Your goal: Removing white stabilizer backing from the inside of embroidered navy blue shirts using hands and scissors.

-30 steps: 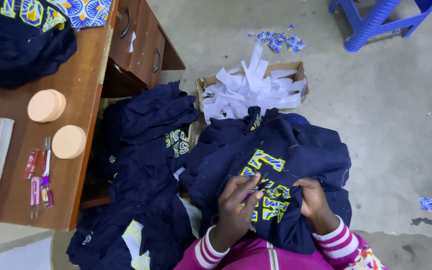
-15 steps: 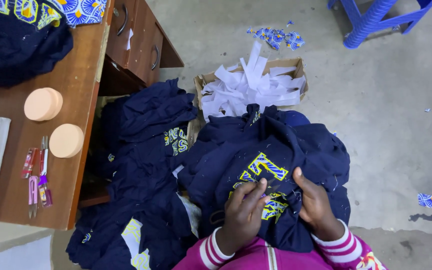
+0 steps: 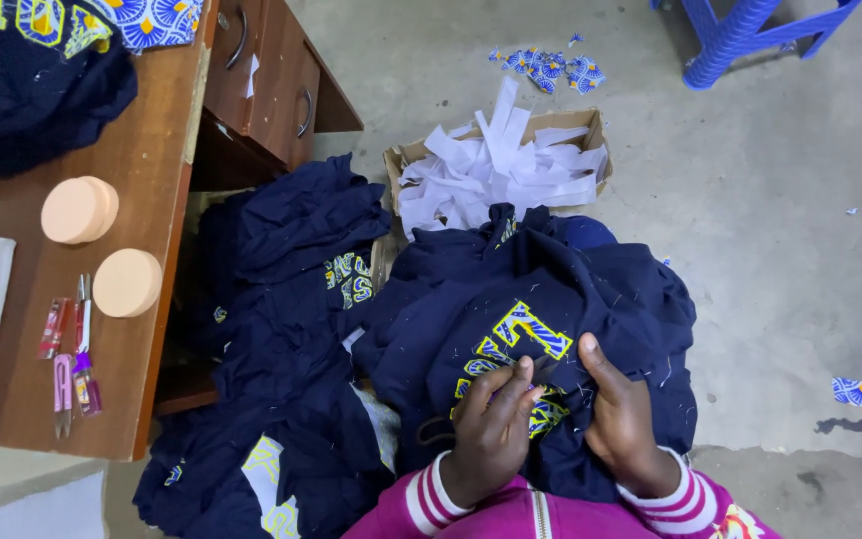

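Navy cloth fills the middle of the head view: a dark blue garment [image 3: 551, 299] lies bunched on the person's lap, its yellow and blue patterned lettering [image 3: 526, 334] facing up and running on a slant from the lower left toward the upper right. Both hands rest on that lettering at its near end. The left hand [image 3: 491, 429] sits on the lower letters with its fingers [image 3: 521, 384] drawn close together, seemingly pinching at the edge of a letter or something small there; whether a tool is in that pinch I cannot tell. The right hand [image 3: 626, 424] lies just beside it, thumb [image 3: 596, 359] stretched up along the fabric and the other fingers curled, pressing the cloth flat and holding nothing else that shows. The letter being worked lies just ahead of the left fingertips, between the two hands, so the left hand is nearer. A pile of like navy garments [image 3: 281, 329] lies to the left on the floor, a cardboard box of white paper strips [image 3: 501, 165] beyond the lap, and a wooden desk [image 3: 152, 150] with two round peach lids [image 3: 102, 245] farther left.
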